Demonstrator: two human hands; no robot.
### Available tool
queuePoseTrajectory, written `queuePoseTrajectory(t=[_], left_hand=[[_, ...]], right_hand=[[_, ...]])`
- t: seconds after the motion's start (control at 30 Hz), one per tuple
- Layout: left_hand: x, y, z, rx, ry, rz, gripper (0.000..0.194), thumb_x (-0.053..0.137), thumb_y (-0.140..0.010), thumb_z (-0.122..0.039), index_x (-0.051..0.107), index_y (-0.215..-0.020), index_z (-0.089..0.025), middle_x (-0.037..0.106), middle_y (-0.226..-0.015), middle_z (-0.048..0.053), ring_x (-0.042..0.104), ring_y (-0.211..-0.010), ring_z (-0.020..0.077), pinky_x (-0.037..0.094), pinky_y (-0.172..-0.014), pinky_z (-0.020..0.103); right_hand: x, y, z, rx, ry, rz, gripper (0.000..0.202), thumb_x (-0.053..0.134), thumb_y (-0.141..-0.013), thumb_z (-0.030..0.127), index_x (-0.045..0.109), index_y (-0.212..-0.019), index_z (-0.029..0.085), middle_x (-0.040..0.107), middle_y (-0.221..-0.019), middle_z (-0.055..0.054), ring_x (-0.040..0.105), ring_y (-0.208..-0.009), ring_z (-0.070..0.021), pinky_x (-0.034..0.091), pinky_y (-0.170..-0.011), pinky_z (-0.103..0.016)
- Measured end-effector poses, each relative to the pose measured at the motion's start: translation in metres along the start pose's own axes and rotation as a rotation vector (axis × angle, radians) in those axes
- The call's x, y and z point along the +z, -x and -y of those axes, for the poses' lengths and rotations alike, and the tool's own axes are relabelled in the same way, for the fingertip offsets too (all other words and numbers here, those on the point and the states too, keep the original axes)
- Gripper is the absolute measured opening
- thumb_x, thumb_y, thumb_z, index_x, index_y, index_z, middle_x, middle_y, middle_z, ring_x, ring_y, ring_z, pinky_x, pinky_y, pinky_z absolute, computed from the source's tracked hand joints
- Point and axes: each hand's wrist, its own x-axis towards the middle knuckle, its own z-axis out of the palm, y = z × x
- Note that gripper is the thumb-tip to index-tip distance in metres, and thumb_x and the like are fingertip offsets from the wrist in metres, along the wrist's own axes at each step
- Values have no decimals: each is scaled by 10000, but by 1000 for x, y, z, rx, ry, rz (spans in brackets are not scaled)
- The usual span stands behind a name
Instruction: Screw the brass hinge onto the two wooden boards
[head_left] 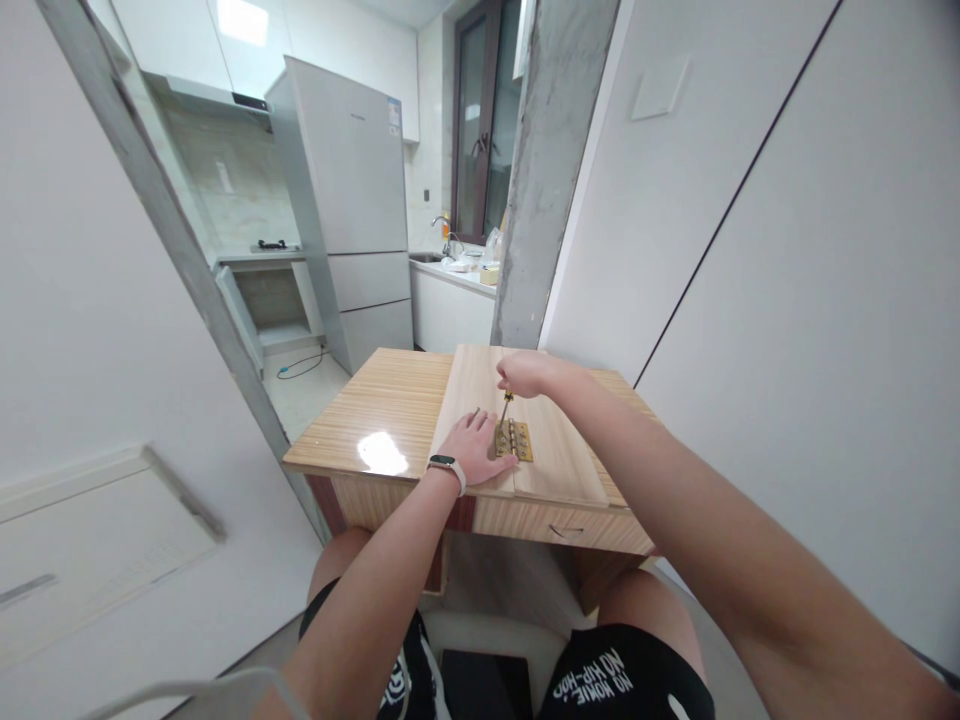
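Observation:
A brass hinge (514, 441) lies across the seam between two pale wooden boards (559, 455) on the desk. My right hand (523, 374) is closed around the handle of a screwdriver (506, 405), its shaft slanting down to the hinge's left leaf. Flat on the left board, my left hand (474, 447) has its fingers spread, with the thumb beside the hinge's near edge. A small thin dark item (476, 411) shows by the left fingertips, too small to make out.
The boards rest on a striped wooden desk (405, 390) with a drawer handle (566, 530) at its front. Beyond stand a grey fridge (360, 170) and a sink counter (454, 300). Walls flank both sides; my knees are below the desk's front edge.

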Motion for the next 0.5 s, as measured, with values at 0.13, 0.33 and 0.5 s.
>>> queuePoseTrajectory(t=[0.13,0.33,0.5], left_hand=[[0,0,0,-3,1,-8,982,427,-827,-852,386,-1519,-156,446,-1552,167,375,-1446,368,286,-1192,512],[1,0,0,4,1,-16,976,433,-827,-846,391,-1518,-157,455,-1546,167,381,-1444,368,290,-1195,510],[1,0,0,1,-5,-9,995,438,-820,-850,399,-1511,-136,449,-1548,183,386,-1441,375,283,-1203,514]], right_hand=[[6,-1,-6,-58,0,-37,208,705,-864,264,750,-1063,223,758,-1075,-105,690,-1003,-253,463,-781,-299],[15,-1,-12,-130,-76,-88,196,720,-836,224,713,-1031,236,755,-1029,-55,678,-955,-215,427,-708,-260],[14,4,-5,-51,-126,-138,525,558,-957,579,612,-1276,166,707,-1217,-168,667,-1090,-280,480,-827,-315]])
